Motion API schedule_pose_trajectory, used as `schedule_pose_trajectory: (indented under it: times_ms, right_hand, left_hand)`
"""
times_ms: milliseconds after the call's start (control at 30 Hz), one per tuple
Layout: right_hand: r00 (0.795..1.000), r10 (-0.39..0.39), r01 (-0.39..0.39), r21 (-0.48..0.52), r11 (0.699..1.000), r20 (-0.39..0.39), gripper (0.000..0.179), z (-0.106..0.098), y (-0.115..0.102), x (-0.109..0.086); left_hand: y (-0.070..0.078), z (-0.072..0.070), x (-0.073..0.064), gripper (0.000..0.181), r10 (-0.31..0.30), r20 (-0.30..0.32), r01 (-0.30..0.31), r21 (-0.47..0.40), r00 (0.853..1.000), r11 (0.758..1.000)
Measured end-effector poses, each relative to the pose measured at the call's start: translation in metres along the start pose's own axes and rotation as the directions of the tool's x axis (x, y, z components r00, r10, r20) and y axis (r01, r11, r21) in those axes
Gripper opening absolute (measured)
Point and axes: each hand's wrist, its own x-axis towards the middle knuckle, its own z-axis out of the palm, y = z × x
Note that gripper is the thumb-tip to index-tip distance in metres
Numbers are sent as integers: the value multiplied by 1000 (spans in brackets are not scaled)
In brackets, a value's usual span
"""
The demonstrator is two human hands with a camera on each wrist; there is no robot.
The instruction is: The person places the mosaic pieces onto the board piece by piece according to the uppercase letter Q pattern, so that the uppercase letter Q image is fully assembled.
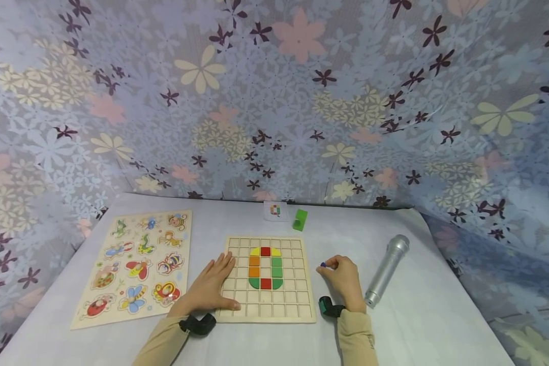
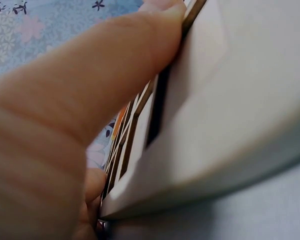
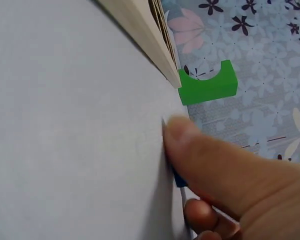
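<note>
A square wooden grid board [image 1: 293,310] lies on the table, with red, yellow, orange and green pieces set in a ring in its squares. My left hand [image 1: 208,287] rests at the board's left side, fingers spread, thumb on the near left corner. Close up in the left wrist view, the thumb [image 2: 115,65] lies on the frame. To the right of the board, my right hand [image 1: 345,278] pinches a small blue piece [image 1: 323,265] near the table. Much of that piece is hidden by the thumb in the right wrist view, where a blue edge [image 3: 179,180] shows.
A small card [image 1: 275,211] with a coloured ring pattern and a green block [image 1: 299,220] with a curved notch are behind the board. An insect picture puzzle [image 1: 153,273] lies left. A silver microphone-shaped tube [image 1: 387,271] lies right. Flowered cloth [image 1: 274,101] hangs behind.
</note>
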Motion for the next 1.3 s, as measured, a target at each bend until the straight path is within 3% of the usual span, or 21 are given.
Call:
schedule_pose_trajectory:
  times_ms: [333, 467, 600, 700, 833, 900, 967, 1133, 1300]
  right_hand:
    - [1000, -7, 8, 67, 998, -23, 11, 2, 3, 2]
    - [999, -31, 29, 49, 998, 40, 17, -1, -1, 0]
    - [980, -50, 27, 118, 993, 190, 16, -6, -14, -5]
    - [928, -125, 50, 214, 976, 352, 14, -7, -28, -10]
    - [802, -252, 91, 306, 948, 542, 14, 2, -48, -18]
    - [767, -261, 83, 314, 946, 586, 14, 9, -57, -23]
    - [768, -249, 81, 296, 952, 590, 13, 15, -63, -27]
    - [821, -226, 125, 220, 967, 524, 17, 22, -72, -35]
    - [840, -249, 196, 158, 968, 483, 19, 27, -79, -40]
  left_hand:
    - [4, -2, -2, 117, -7, 7, 7, -12, 1000, 1000]
    - [4, -2, -2, 117, -6, 3, 6, -4, 1000, 1000]
    - [4, -1, -1, 117, -7, 2, 7, 2, 1000, 1000]
    - [4, -2, -2, 116, -13, 6, 13, 1, 1000, 1000]
    - [4, -1, -2, 117, -14, -1, 14, 2, 1000, 1000]
    - [4, -1, -2, 117, -9, -4, 9, 3, 1000, 1000]
    - [4, 0, -1, 118, -5, -3, 5, 2, 1000, 1000]
    - [4, 2, -1, 118, -5, -4, 5, 4, 1000, 1000]
    - [2, 2, -2, 117, -5, -5, 5, 6, 1000, 1000]
